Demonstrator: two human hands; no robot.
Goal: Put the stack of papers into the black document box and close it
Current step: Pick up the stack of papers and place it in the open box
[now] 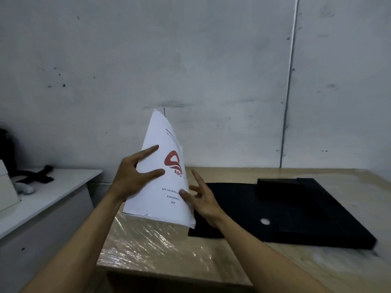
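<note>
Head view. Papers (167,176) are held upright, pinched by the left hand (129,178): two fingers are spread on the front, the rest hidden behind. The right hand (203,199) is set thumb on the lower edge; its grip cannot be told. The box (296,218) lies open just right of the fingers, its near corner hidden.

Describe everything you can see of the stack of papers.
The stack of papers is white, its top sheet a cover page with a red swoosh logo marked ABC and black lines of text below. It stands nearly upright, bowed, one corner pointing up, over the plastic-wrapped table, left of the open black box. The left hand holds its left edge, two digits across the front; the right hand pinches the lower right edge, thumb in front. Whether its lower edge touches the table is unclear.
</note>
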